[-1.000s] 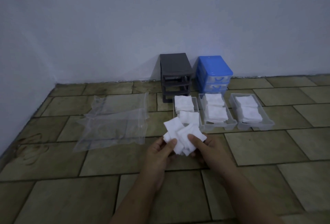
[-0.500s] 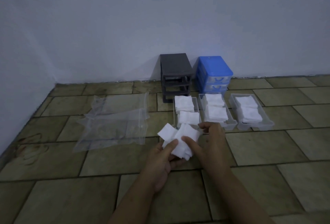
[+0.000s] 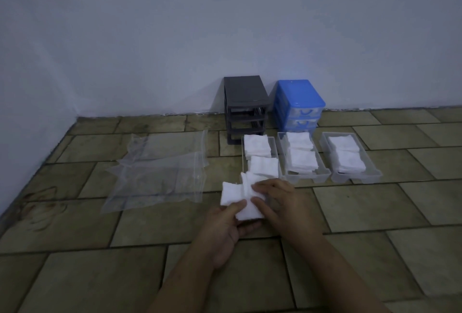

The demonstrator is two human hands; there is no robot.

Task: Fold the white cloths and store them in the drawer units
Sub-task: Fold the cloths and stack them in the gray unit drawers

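On the tiled floor, left of everything, the clear bag lies flat and slack, same spot as a second ago. Moving in to centre: my left hand sits under the cloths, thumb curled over the near edge, pinching the bundle from below. A second ago that bundle was fanned out loose, corners splayed; now it has drawn together and come forward toward the drawers. My right hand has come over the top, fingers curved down and thumb at the near edge, gripping the same cloths. I read that as the fold closing up, so this piece is nearly ready to stow.

The cloths themselves: small, white, soft and thick-looking, layers overlapping unevenly, one square sticking out to the left, the far edge touching the stack in the left tray. It's dim; I can't count the layers.

Behind that, the grey unit stands against the wall with its slots open, drawers out. Right of it, the blue unit has its drawers in. In front, the middle tray and right tray each hold folded white squares. The left tray looks the fullest; I'd judge this bundle goes there or on top.
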